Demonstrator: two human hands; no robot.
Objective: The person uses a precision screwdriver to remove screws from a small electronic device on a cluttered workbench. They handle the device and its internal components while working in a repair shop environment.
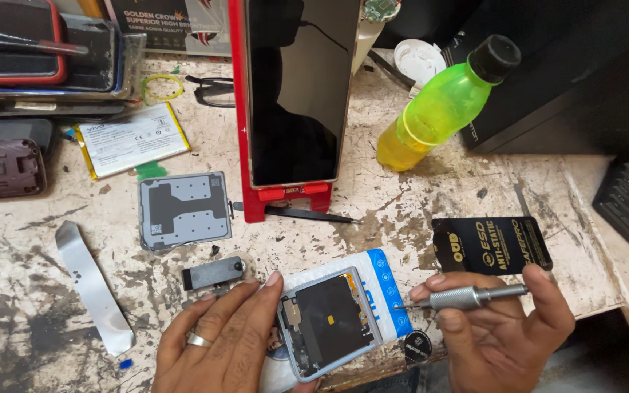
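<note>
**Screws coming out of the opened phone**

My left hand (220, 342) lies flat, pinning the opened phone (327, 324) at the bench (416, 211) front edge. My right hand (500, 327) has its grip closed on the screwdriver (467, 297), tip at the phone's right rim. Next, I judge, seat the tip squarely.

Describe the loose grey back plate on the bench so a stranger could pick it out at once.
Start at the tall red stand holding a dark-screened phone upright mid-bench. Just left of its foot lies the grey back plate, flat and untouched, above the left hand. Unlike the white battery behind it, it is a rounded grey square with a darker T-shaped patch.
</note>
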